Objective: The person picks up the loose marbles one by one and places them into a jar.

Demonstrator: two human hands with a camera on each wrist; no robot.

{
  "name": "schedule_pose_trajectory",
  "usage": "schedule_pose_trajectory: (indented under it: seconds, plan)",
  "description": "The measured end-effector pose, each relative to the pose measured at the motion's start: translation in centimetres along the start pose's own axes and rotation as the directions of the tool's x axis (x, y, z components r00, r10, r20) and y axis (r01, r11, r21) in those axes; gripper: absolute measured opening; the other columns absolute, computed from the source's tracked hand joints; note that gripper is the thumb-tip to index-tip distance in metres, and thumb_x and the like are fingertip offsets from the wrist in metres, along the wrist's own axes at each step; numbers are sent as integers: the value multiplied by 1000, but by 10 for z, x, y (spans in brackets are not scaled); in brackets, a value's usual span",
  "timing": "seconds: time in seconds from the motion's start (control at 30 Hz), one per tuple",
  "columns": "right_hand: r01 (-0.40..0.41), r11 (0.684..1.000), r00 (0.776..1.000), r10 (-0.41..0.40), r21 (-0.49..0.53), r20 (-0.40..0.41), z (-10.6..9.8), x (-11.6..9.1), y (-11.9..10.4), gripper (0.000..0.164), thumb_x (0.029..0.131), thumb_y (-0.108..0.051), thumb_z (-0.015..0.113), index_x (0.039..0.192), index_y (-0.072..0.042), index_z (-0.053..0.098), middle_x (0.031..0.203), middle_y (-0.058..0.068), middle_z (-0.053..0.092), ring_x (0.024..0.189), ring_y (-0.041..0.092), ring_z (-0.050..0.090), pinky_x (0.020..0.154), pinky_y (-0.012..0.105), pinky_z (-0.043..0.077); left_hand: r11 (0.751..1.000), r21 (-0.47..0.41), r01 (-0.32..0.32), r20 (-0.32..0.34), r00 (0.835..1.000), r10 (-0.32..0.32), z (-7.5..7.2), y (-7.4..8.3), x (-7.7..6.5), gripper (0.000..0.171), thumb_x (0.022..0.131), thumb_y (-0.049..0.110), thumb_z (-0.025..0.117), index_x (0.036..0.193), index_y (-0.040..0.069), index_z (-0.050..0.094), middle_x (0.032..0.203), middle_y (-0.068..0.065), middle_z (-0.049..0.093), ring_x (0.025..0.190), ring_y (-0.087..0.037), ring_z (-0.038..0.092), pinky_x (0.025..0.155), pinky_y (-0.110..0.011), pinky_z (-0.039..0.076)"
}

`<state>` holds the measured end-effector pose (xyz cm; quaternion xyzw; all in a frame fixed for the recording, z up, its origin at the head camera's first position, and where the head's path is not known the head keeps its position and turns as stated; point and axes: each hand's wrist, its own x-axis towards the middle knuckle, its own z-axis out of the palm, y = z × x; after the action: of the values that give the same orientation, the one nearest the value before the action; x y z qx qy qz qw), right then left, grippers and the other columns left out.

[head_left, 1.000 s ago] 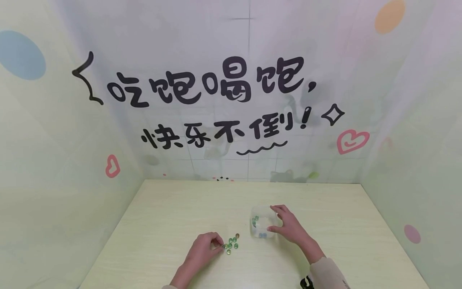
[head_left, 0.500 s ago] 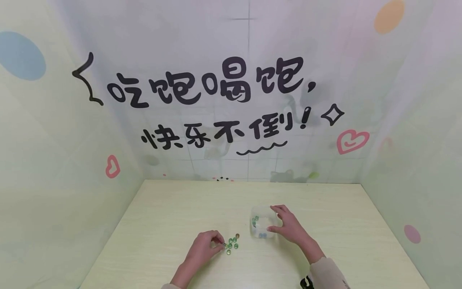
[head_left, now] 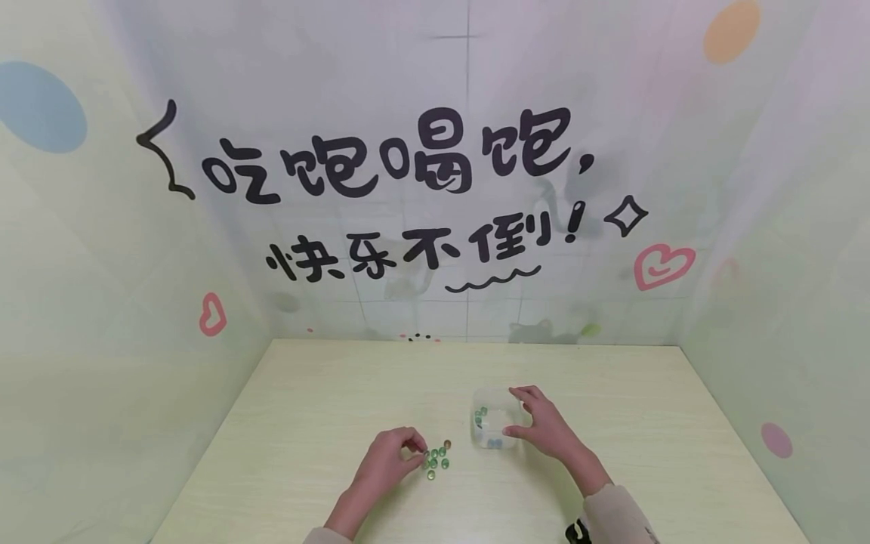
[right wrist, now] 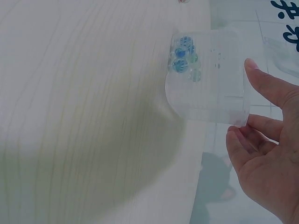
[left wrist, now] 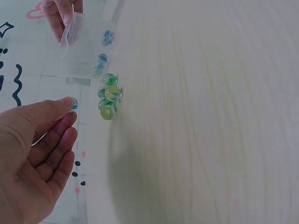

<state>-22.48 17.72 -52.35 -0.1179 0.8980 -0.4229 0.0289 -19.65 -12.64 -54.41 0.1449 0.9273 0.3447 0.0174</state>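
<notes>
My left hand (head_left: 390, 461) pinches a blue marble (left wrist: 74, 104) between thumb and forefinger, its other fingers loosely curled. Close beside those fingertips lies a cluster of green and yellowish marbles (left wrist: 112, 93) on the table. To the right stands a clear plastic box (right wrist: 210, 114), with several blue and green marbles (right wrist: 181, 64) on its bottom. My right hand (head_left: 544, 429) holds this box by its right side near the rim, thumb on one side and fingers on another.
The pale wood-grain table (head_left: 326, 385) carries all of this. A printed backdrop (head_left: 435, 310) with dark lettering rises behind its far edge, and pale side walls (head_left: 122, 363) close it in. One brownish marble (head_left: 447, 444) lies at the cluster's far right.
My left hand has risen slightly, away from the table's front, with the blue marble pinched in it. The right hand and the box have stayed in place.
</notes>
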Motion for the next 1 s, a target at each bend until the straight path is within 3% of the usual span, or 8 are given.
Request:
schedule_pose_trajectory:
  seconds: [0.3, 0.53, 1.0]
  plan:
    - [-5, 1000, 1000, 5, 1, -3, -1, 0, -1, 72, 81, -12, 82, 141, 8, 47, 136, 24, 49, 127, 48, 53, 105, 53, 48, 1000, 6, -9, -1, 1000, 9, -2, 9, 5, 14, 82, 14, 80, 90, 20, 71, 87, 11, 69, 85, -8, 63, 74, -25, 53]
    - [-5, 1000, 1000, 5, 1, -2, -1, -1, -2, 72, 81, -13, 82, 141, 7, 48, 136, 24, 50, 127, 48, 53, 105, 52, 48, 1000, 25, -7, 4, 1000, 7, -2, 17, 12, 13, 83, 16, 80, 90, 21, 71, 86, 12, 69, 85, -7, 63, 81, -35, 54]
    - [12, 1000, 1000, -12, 0, -11, 1, 1, 1, 72, 81, -13, 82, 140, 8, 48, 135, 23, 50, 127, 48, 53, 104, 53, 48, 998, -15, -53, 0, 999, 53, -1, 36, 27, 10, 84, 18, 79, 91, 19, 71, 87, 10, 70, 87, -14, 65, 73, -24, 51]
